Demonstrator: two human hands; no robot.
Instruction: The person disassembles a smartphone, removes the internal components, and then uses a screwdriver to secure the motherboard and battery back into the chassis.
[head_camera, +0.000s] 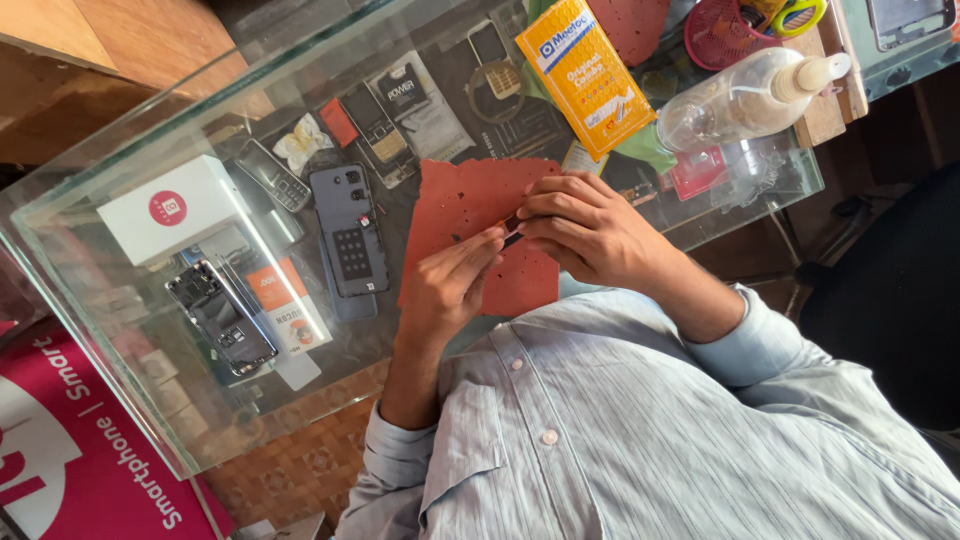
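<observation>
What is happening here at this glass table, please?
A person in a striped shirt holds a small dark part between both hands, the left hand and the right hand, above a red mat on the glass table. Beside the mat lie an opened phone, a phone back cover, a white box, a yellow packet and a clear bottle.

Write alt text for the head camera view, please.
Two hands, left hand and right hand, pinch a small dark part together over a red mat on a glass table, beside an opened phone.
</observation>
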